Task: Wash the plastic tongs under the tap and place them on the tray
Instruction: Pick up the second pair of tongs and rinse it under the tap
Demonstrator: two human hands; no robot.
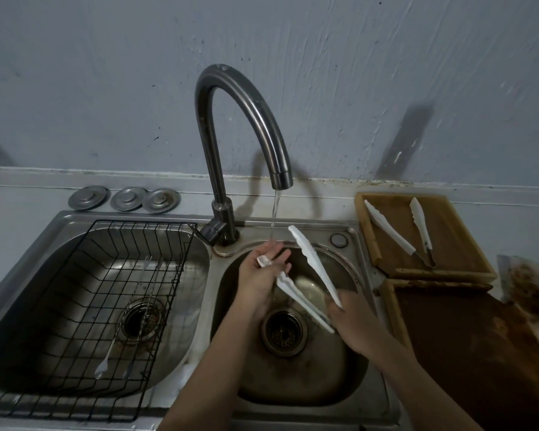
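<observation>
White plastic tongs (313, 264) are spread open over the small right basin (339, 362). My right hand (350, 321) grips their hinge end. My left hand (263, 272) wraps around the tip of the lower arm, right under the water stream (275, 216) from the curved tap (231, 119). The upper arm of the tongs points up and away, to the right of the stream. On the wooden tray (467, 244) at the right lie two more white tongs (389, 228), side by side.
A black wire rack (84, 306) sits in the large left basin with thin utensils (106, 362) in it. Three metal sink plugs (125, 199) lie behind it. A dark wooden board (479, 353) lies to the right of the sink.
</observation>
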